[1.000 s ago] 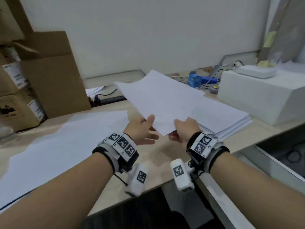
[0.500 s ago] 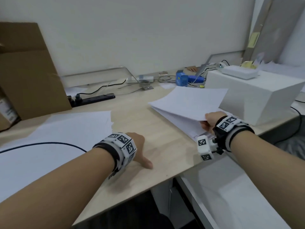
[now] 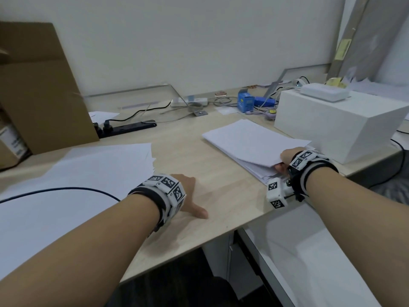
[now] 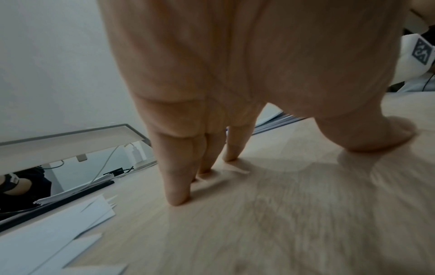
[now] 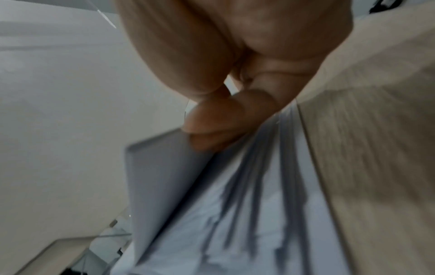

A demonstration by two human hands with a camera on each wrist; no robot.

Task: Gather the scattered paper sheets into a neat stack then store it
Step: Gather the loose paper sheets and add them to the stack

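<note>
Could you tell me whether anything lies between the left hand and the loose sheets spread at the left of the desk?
Nothing visible does. The left hand rests with straight fingers on bare desk, and the loose sheets lie just beside it; only a thin dark cable runs across those sheets.

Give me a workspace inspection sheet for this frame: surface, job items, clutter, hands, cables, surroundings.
Surface: desk, light wood, bare between the two paper groups.
Job's things: stack on the right, edges uneven; loose sheets spread on the left.
Clutter: white box, blue box, cardboard box.
Hands: left hand fingertips resting on the desk, holding nothing; right hand pinches the top sheets at the stack's near corner.
Cables: dark cable lying across the loose sheets; power strip with leads at the back.
Surroundings: white wall behind; open drawer under the desk's right edge.
</note>
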